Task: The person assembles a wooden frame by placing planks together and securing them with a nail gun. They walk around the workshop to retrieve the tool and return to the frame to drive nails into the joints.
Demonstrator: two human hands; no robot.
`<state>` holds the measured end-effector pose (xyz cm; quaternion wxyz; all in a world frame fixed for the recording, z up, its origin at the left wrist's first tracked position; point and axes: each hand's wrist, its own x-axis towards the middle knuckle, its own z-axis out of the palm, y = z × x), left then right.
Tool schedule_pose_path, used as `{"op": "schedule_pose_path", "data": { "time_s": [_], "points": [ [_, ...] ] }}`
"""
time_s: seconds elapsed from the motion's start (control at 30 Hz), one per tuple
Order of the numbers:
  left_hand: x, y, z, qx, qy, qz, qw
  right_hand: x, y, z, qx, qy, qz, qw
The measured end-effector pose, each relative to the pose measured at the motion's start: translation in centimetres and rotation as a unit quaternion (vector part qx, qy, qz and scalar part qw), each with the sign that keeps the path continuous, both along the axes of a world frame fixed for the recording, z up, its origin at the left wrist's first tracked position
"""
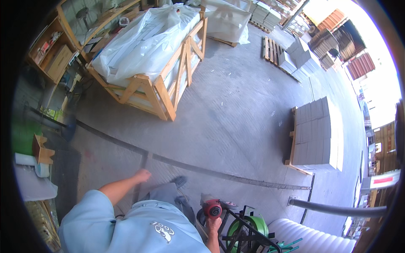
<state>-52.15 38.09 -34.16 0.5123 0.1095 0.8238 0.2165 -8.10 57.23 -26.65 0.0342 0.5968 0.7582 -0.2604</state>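
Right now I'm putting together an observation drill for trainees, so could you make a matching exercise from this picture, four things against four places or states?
Things:
1. Red tool
2. Wooden crate
3. Left hand
4. Green drum

Places or states:
A. Has a load draped in plastic sheeting
B. Crossed by black bars
C. Gripped in the right hand
D. Holds nothing visible

Pairs: 1-C, 2-A, 3-D, 4-B.
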Motion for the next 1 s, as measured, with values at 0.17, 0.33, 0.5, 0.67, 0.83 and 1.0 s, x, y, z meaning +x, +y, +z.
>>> {"op": "schedule_pose_path", "data": {
  "time_s": [0.17, 0.33, 0.5, 0.67, 0.83, 1.0],
  "points": [
    [1.9, -2.5, -0.3, -0.072, -0.011, 0.029, 0.997, 0.3, 3.7, -1.4, 0.018, -0.004, -0.003, 1.000],
    [4.4, -4.1, -1.4, -0.097, -0.021, 0.090, 0.991, 0.8, 7.9, -2.5, -0.065, -0.061, -0.082, 0.993],
    [7.8, -2.2, -0.8, -0.101, -0.023, 0.124, 0.987, 2.3, 10.2, -3.9, -0.072, -0.054, -0.108, 0.990],
    [8.3, 1.0, -2.1, -0.123, -0.027, 0.010, 0.992, 4.9, 11.3, -5.5, -0.088, -0.060, -0.096, 0.990],
    [4.6, 7.9, -2.8, -0.103, -0.012, -0.011, 0.995, 7.1, 11.2, -8.2, -0.099, -0.064, -0.123, 0.985],
    [-0.5, 14.6, -0.8, -0.045, 0.009, 0.038, 0.998, 8.5, 10.9, -11.3, -0.151, 0.009, -0.130, 0.980]
  ]
}}
